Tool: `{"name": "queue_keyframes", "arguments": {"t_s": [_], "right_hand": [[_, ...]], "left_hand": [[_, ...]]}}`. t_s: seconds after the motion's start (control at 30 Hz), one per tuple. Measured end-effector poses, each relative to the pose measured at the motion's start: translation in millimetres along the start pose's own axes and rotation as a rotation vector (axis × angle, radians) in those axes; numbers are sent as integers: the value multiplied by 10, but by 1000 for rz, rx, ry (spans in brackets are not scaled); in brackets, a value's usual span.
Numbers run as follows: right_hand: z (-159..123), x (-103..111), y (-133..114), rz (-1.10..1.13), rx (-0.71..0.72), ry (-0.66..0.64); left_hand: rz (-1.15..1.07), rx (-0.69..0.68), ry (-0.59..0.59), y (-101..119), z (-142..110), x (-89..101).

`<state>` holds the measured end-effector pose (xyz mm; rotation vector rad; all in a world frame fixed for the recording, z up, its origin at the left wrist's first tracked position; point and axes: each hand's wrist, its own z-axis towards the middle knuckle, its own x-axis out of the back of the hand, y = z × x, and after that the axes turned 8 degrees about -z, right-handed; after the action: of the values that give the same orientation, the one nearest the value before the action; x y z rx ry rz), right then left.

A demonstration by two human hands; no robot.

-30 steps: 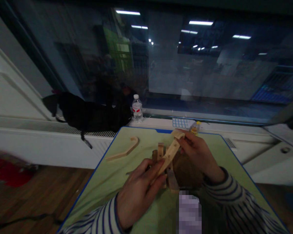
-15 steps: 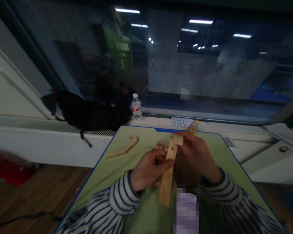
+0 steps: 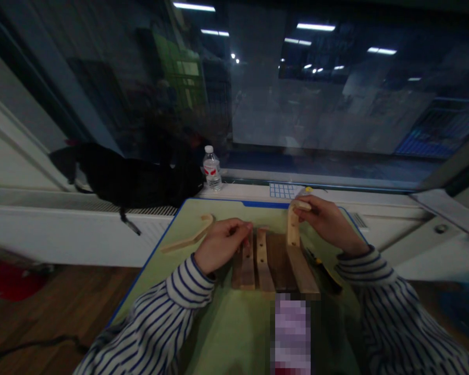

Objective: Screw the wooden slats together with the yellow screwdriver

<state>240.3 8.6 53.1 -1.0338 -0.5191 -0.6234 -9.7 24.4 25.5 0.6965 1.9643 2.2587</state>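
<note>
My right hand (image 3: 330, 221) grips the curled top of a bent wooden hook (image 3: 293, 226), whose lower end reaches over the right side of a dark brown wooden board (image 3: 277, 255). Two more wooden hooks with holes lie along the board: a left one (image 3: 248, 265) and a middle one (image 3: 262, 255). Over the top of the left one is my left hand (image 3: 222, 242), thumb and fingers pinched together. Whatever is between those fingertips is too small to make out. A separate wooden hook (image 3: 189, 239) lies on the table to the left.
A dark tool with yellow parts (image 3: 324, 271) lies right of the board on the green, blue-edged table (image 3: 226, 323). On the sill behind stand a water bottle (image 3: 212, 169) and a blue-gridded sheet (image 3: 282, 190). A black bag (image 3: 136, 179) lies left. A pixelated patch covers the front.
The wooden hook in my right hand has moved right and down to the board's right side. My left hand has let go of it and moved left, uncovering the other two hooks.
</note>
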Motion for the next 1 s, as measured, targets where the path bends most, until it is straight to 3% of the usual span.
{"name": "queue_keyframes", "arguments": {"t_s": [0.13,0.23,0.6,1.0], "right_hand": [[-29,-22,219,31,-51,-26],[-77,-87,308,37,-82,-39],[-158,-201,492,33,-109,-112],[-122,-519,521,-37,0,-269]], "left_hand": [[147,-109,115,-107,112,101],[255,-175,112,-144,200,98],[257,-242,-142,-103,426,-18],[302,-287,-237,-200,514,-114]]}}
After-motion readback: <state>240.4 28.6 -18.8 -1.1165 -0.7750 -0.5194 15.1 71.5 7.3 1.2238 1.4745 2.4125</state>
